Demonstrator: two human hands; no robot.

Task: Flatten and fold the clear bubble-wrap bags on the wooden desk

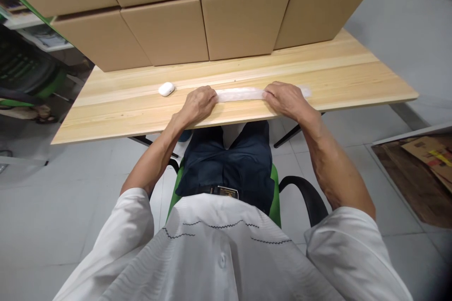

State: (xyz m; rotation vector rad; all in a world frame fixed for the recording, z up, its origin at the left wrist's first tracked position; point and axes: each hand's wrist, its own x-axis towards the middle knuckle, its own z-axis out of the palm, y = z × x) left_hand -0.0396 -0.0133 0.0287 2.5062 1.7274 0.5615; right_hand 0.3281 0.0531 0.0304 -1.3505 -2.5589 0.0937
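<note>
A long, narrow whitish strip [240, 94], wrinkled and partly see-through like thin plastic or tissue, stretches between my hands just over the wooden tabletop. My left hand [200, 105] is closed on its left end, knuckles up. Farther right, my right hand [285, 98] grips the strip with fingers curled, and a pale end sticks out past it. The exact material cannot be made out, and my fingertips are mostly hidden. To the left of my left hand lies a small white rounded case [166, 89], touched by neither hand.
Stacked cardboard boxes [240, 23] form a wall along the back of the wooden table [360, 73]. A green chair with black armrests [307, 197] is under me. Flattened cardboard [416, 174] lies on the floor at right; another dark chair [28, 66] stands at left.
</note>
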